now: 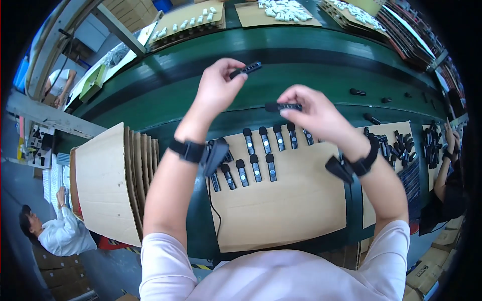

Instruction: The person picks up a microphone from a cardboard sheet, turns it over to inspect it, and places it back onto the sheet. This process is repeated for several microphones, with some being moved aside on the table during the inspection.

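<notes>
Small black clip-on microphones with foam tips stand out against a brown cardboard sheet [281,210] in front of me. Two rows of them lie there, among them one microphone [264,140] in the upper row. My left hand [221,83], raised over the green belt, pinches a microphone [247,69] between thumb and fingers. Lower and to the right, my right hand [311,113] grips another microphone [283,107], its foam tip pointing left. The two held pieces are apart. Black straps with dark modules sit on both wrists, and my left one partly covers the row's left end.
A green conveyor belt [175,85] runs across, with loose microphones [358,92] at its right. Cardboard sheets [103,180] stand stacked on the left. Loose black pieces [401,145] pile up at right. White parts [283,10] lie beyond the belt. Other people work at both sides.
</notes>
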A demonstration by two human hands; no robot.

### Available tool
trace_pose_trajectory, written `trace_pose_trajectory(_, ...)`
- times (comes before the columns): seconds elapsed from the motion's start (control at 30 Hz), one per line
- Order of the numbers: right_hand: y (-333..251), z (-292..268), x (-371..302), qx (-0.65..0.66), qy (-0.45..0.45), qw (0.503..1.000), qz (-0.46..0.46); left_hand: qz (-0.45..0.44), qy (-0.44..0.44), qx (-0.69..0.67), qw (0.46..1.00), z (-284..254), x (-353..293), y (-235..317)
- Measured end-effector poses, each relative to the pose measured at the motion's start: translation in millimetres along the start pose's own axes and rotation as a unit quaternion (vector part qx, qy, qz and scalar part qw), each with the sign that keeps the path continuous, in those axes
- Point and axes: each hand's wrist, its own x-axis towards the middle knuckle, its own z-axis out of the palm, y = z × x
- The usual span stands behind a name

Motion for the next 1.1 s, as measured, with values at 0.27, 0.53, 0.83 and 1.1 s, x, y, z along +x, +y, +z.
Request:
trace_pose_trajectory(0.27, -20.4, 46.7, -150.0, 0.170, 0.075, 0.983, -0.004, 0.008, -0.036, -0.209, 0.977, 0.0, -183.6, 74.9)
trace_pose_trajectory(0.53, -14.2, 96.2, -189.6, 0.102, 0.130, 0.984, -0.069, -0.082, -0.049, -0.217, 0.972, 1.7, -264.7, 81.9)
trace_pose_trajectory(0.83, -16.5, 113.6, -193.5, 0.022, 0.148, 0.979, -0.136, -0.064, -0.042, -0.194, 0.978, -0.8, -279.6, 87.7)
trace_pose_trajectory(1.1, -18.8, 114.0, -192.2, -0.039, 0.143, 0.977, -0.154, -0.017, -0.034, -0.165, 0.986, 0.2, -281.8, 79.4)
